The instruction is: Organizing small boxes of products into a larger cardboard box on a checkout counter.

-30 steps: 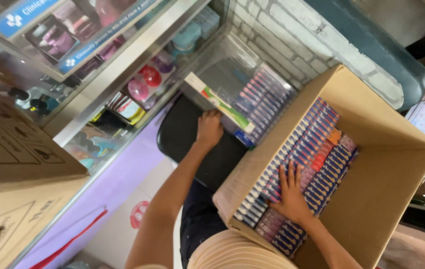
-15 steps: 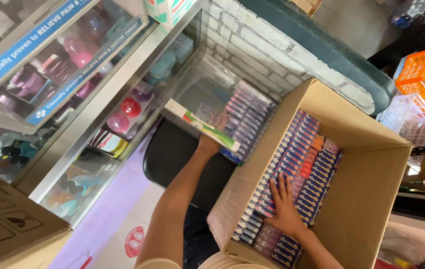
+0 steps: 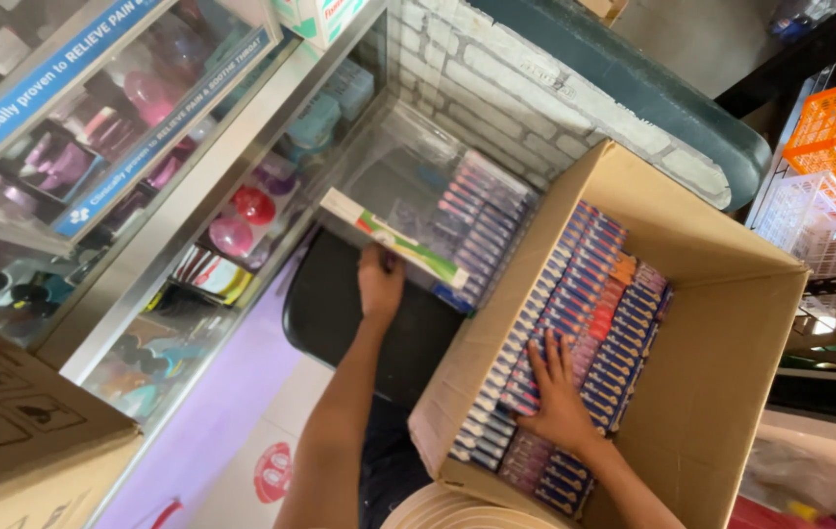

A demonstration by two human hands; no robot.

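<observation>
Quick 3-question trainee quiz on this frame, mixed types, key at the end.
1. True or false: the right hand lies flat on the packs inside the cardboard box.
2. The left hand touches: A) the orange crate B) the long white carton C) the brick wall
3. What colour is the stool under the left arm?

Key: 1 true; 2 B; 3 black.

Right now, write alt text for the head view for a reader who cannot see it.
A person's right hand rests flat on rows of slim blue and red packs standing in an open cardboard box. Their left hand touches a long white box at a glass display case.
</observation>
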